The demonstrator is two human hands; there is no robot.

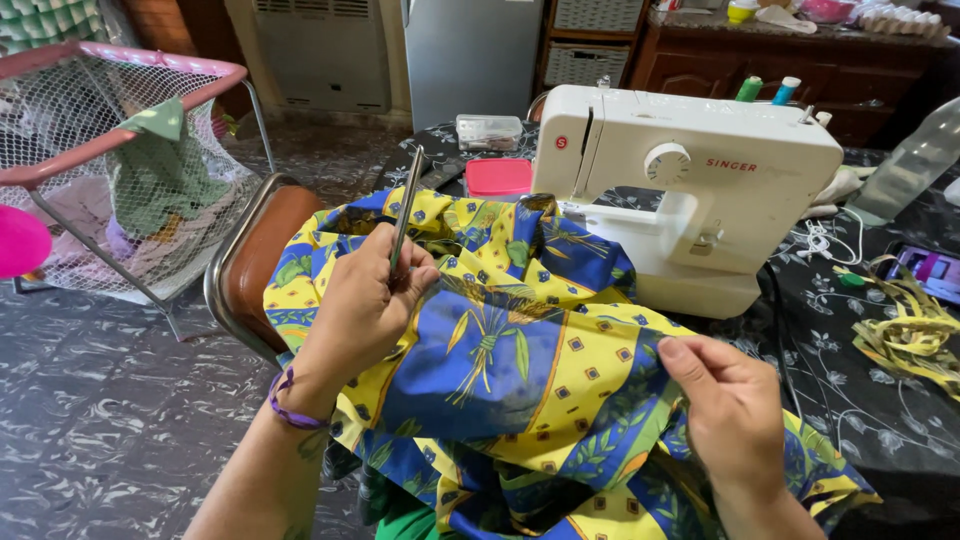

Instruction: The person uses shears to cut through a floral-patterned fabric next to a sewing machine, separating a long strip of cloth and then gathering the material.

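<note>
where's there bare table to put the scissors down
Bare patch of black flowered tablecloth between the sewing machine, the right hand and the yellow strips. Crowded behind: pink box, clear case. Fabric covers the front; left hand holds the scissors.

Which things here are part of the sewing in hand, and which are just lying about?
In hand: left hand holding scissors; right hand pinching patterned fabric; sewing machine.
Lying about: pink box, yellow strips, mesh basket.

Your way far right is blocked by the sewing machine (pixel 690 190); the chair (pixel 262 262) crowds the left; cloth (pixel 510 370) between lies open.
</note>
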